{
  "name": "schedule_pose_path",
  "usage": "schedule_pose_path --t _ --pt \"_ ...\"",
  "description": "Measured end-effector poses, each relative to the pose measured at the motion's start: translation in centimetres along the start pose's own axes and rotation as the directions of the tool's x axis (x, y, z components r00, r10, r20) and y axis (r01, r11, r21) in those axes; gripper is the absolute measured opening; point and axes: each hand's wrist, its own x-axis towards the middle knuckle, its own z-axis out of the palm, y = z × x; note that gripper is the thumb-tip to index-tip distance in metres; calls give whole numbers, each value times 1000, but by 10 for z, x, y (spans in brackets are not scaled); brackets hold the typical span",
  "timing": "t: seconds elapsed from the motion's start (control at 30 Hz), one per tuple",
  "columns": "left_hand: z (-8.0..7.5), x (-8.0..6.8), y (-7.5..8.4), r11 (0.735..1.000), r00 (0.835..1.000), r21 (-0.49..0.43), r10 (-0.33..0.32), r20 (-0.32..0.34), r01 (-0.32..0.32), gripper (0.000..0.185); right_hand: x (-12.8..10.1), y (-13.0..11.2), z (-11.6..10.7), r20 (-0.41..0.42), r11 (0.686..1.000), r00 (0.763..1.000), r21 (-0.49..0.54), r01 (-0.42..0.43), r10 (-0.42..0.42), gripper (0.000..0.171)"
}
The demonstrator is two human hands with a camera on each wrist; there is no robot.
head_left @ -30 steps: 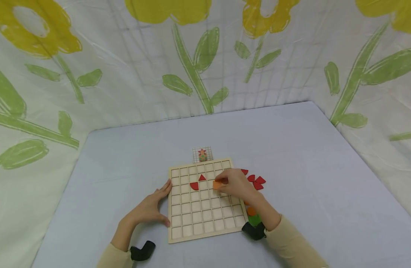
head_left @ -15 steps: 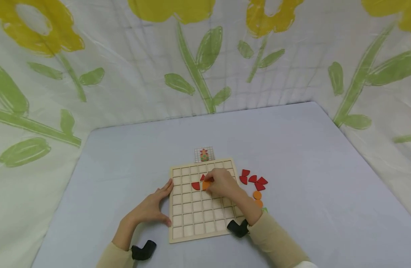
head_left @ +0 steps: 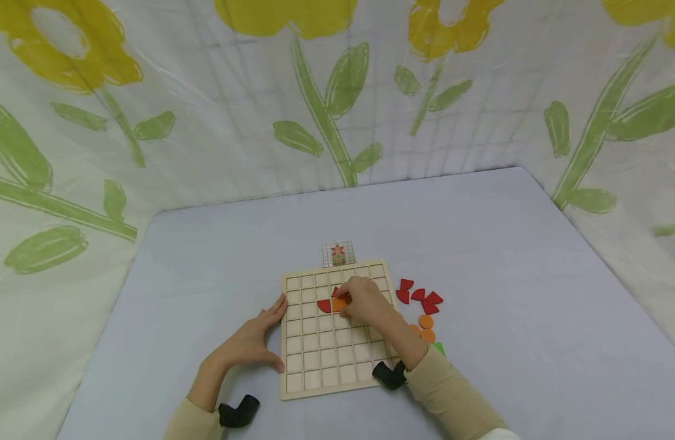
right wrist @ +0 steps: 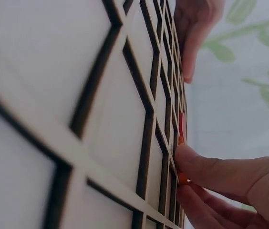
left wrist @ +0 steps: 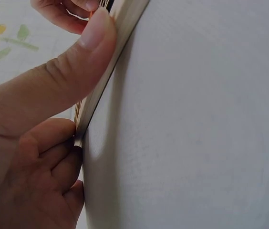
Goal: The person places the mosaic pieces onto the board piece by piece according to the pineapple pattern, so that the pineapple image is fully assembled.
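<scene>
A wooden grid board [head_left: 310,359] lies on the table. My left hand [head_left: 255,342] rests along its left edge, with thumb and fingertips touching the frame; the left wrist view shows the thumb [left wrist: 63,78] against the rim. Over the upper middle of the board, my right hand [head_left: 367,301] pinches an orange square tile [head_left: 338,304] between thumb and fingers, down at a grid cell. Directly left of that tile sits a red quarter-circle tile [head_left: 323,306]. A red triangle tile [head_left: 334,292] shows just above, partly hidden by the right hand.
A small pattern card [head_left: 338,253] lies behind the board's far edge. Right of the board are several red tiles [head_left: 430,307], some orange discs [head_left: 427,335] and a green piece [head_left: 439,348], partly covered by the right forearm. A flowered cloth [head_left: 222,122] hangs behind the table.
My right hand has carried the orange tile leftward across the board and lowered it beside the red quarter-circle. The left hand stays at the board's edge.
</scene>
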Motion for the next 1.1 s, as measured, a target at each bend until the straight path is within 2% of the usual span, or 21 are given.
schedule_pose_path --t 0.23,0.47,0.77,0.97,1.1 --pt "-1 -1 2 1000 1000 2 -5 -4 5 124 -2 0 0 -17 1000 1000 2 -2 2 23" --pt "1 0 2 1000 1000 4 -7 1 7 124 -2 2 1 -23 999 999 37 -40 41 27" --pt "-1 0 5 1000 1000 11 -15 3 15 123 -1 1 2 -44 999 999 30 -24 25 20" --pt "-2 0 7 1000 1000 10 -12 0 12 123 -1 1 4 -41 999 998 14 -39 40 20" --pt "-1 1 6 1000 1000 13 -19 2 19 124 -3 1 4 -45 1000 999 19 -21 21 20"
